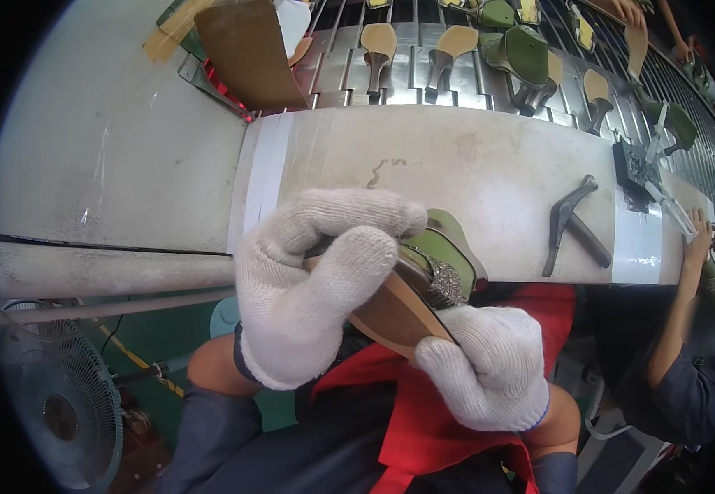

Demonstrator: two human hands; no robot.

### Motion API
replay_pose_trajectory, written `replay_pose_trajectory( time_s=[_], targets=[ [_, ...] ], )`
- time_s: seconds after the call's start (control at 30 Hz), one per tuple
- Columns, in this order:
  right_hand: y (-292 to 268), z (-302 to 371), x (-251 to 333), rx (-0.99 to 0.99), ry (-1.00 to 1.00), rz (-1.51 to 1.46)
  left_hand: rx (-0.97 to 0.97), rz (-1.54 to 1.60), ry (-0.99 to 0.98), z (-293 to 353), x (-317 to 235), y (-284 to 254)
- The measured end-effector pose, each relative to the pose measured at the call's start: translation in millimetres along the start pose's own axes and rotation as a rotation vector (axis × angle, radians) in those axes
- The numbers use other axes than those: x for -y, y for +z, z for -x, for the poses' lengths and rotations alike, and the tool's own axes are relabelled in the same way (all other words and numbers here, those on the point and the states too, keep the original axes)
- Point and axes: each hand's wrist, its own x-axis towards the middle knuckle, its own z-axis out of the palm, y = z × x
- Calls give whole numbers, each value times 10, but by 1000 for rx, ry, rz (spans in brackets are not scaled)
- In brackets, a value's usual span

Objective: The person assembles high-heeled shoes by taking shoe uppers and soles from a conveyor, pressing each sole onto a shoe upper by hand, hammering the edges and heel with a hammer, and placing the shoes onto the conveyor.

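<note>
Closest to the camera: a left hand (pixel 292 296) and a right hand (pixel 497 362), both in thick off-white knitted gloves. Closed firmly around one slender shoe (pixel 389 317) with a tan sole, a glittering silver-grey band (pixel 448 286) and a rounded olive-green part (pixel 446 235). At ten o'clock on the shoe, gripped by the left, with thumb and bent fingers drawn nearly together; at five o'clock, pinched by the right, with the thumb against the rim of the sole. Cannot tell how the hidden fingertips sit behind.

Held tilted in front of the body, overlapping in view the near edge of a long off-white worktable (pixel 333 152). Turned partly toward the camera along the sole: smooth, mid-brown in the middle, with a paler tan border. Across the shoe, coarse-grained and sparkling, the band; past it toward one o'clock, smooth and curved, the green part. Cannot tell whether upper or inner form.

Below, at six o'clock, a bright red cloth apron (pixel 431 412). Between two and three o'clock on the worktable, a dark metal hammer with a curved head (pixel 570 206); farther out at two, a small black block (pixel 636 169). At three, a co-worker's bare hand (pixel 697 236). Toward twelve, on a slatted metal conveyor (pixel 407 74), several tan-soled heeled shoes (pixel 379 39). Between eight and nine, a grey caged fan (pixel 61 412).
</note>
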Motion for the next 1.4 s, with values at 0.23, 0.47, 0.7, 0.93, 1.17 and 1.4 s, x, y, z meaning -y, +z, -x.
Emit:
replay_pose_trajectory(
  time_s=[0.23,0.47,0.7,0.93,1.17,1.4],
  targets=[
    [-8,-65,49,67,-7,137,1,34,-13,58,217,-75],
    [-101,-126,-629,155,14,740,-74,-95,249,200,1343,-46],
    [-25,122,-625,-53,-6,757,236,-368,9,-191,845,-251],
    [-29,88,-663,-34,-83,678,442,-799,106,-402,485,-180],
    [-11,23,-655,-8,-64,719,479,-998,297,-429,457,-113],
    [-41,0,-687,-13,-81,689,583,-815,366,-574,585,-290]
  ],
)
